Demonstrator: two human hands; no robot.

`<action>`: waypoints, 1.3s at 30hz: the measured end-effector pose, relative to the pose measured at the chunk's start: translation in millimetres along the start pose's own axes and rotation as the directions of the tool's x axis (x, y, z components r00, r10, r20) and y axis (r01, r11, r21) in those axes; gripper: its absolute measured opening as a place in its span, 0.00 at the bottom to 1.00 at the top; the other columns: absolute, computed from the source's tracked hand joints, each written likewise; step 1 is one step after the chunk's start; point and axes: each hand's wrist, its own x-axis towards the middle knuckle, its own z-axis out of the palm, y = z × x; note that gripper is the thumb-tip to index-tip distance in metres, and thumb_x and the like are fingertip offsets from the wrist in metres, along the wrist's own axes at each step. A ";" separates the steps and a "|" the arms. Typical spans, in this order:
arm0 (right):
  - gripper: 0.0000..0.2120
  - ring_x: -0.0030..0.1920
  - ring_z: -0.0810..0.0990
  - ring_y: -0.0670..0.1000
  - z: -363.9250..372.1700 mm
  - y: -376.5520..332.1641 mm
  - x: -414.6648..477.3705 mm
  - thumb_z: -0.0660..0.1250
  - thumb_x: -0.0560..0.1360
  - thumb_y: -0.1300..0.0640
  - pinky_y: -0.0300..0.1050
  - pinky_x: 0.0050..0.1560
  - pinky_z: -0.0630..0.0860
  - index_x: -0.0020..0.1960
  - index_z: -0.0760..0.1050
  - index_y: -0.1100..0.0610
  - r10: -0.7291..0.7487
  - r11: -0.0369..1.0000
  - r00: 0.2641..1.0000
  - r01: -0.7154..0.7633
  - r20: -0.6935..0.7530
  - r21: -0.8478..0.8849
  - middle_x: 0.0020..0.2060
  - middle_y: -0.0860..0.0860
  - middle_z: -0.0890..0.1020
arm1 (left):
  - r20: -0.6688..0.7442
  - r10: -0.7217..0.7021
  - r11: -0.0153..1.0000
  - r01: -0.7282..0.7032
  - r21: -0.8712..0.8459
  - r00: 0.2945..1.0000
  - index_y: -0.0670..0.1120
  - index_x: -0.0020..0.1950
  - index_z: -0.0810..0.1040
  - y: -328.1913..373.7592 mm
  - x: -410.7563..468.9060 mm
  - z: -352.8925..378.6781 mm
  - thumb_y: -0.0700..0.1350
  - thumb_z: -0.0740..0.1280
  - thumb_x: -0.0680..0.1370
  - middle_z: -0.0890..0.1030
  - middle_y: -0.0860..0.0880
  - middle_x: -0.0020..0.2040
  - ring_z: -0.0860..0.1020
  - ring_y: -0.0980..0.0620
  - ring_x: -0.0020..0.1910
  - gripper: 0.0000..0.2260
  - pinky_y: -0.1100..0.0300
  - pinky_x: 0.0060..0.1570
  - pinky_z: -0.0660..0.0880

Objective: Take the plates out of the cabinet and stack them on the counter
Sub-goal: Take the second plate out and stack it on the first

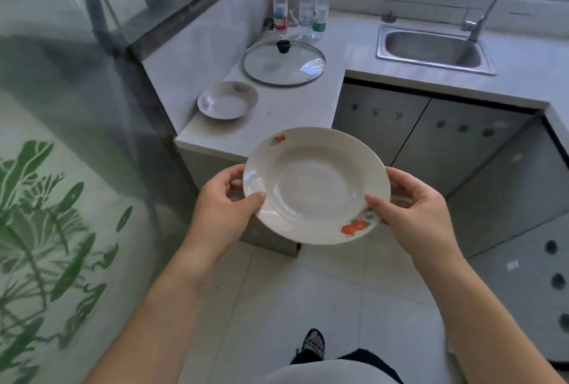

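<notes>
- We grip the plate [315, 185] level, left hand [226, 208] at 9 o'clock, right hand [415, 208] at 3, fingers grasping its rim.
- Likely headed for the dish [228, 100] on the table [295, 106], at 11 o'clock.

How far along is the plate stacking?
Done: one white plate sits on the counter. In hand: left hand and right hand grip a fruit-print plate by its rim, short of the counter. Left: setting it on the first; any remaining plates aren't visible.
</notes>
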 end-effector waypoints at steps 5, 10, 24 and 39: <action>0.17 0.32 0.80 0.39 33.6 -6.7 82.7 0.70 0.70 0.66 0.30 0.34 0.77 0.54 0.77 0.49 -0.006 0.999 0.997 0.010 0.081 -0.044 0.40 0.45 0.81 | -0.069 -0.046 0.999 0.044 -0.025 0.997 0.50 0.55 0.77 9.7 65.7 0.8 0.33 0.67 0.73 0.81 0.48 0.47 0.81 0.59 0.35 0.15 0.66 0.33 0.78; 0.19 0.30 0.80 0.40 97.6 -2.5 158.3 0.71 0.70 0.64 0.32 0.29 0.75 0.59 0.76 0.52 0.069 0.994 0.979 -0.051 0.191 -0.094 0.41 0.46 0.81 | -0.135 -0.109 0.994 0.112 0.015 0.985 0.50 0.55 0.78 5.7 141.6 -30.4 0.33 0.67 0.73 0.81 0.47 0.49 0.82 0.53 0.41 0.15 0.57 0.43 0.81; 0.22 0.42 0.81 0.47 239.5 -21.8 335.0 0.72 0.70 0.60 0.39 0.33 0.73 0.63 0.73 0.50 0.129 0.969 0.977 -0.088 0.170 -0.231 0.46 0.44 0.79 | -0.117 -0.139 0.968 0.160 0.193 0.983 0.48 0.67 0.70 11.9 364.0 -79.5 0.35 0.69 0.72 0.77 0.49 0.54 0.79 0.49 0.51 0.25 0.52 0.49 0.80; 0.17 0.36 0.79 0.45 315.7 13.6 408.9 0.68 0.70 0.61 0.39 0.27 0.72 0.56 0.75 0.47 0.250 0.884 0.915 -0.082 0.317 -0.460 0.45 0.44 0.78 | -0.266 -0.296 0.869 0.374 0.323 0.917 0.46 0.61 0.74 -23.6 430.1 -87.3 0.38 0.70 0.72 0.77 0.52 0.47 0.78 0.49 0.49 0.18 0.47 0.52 0.79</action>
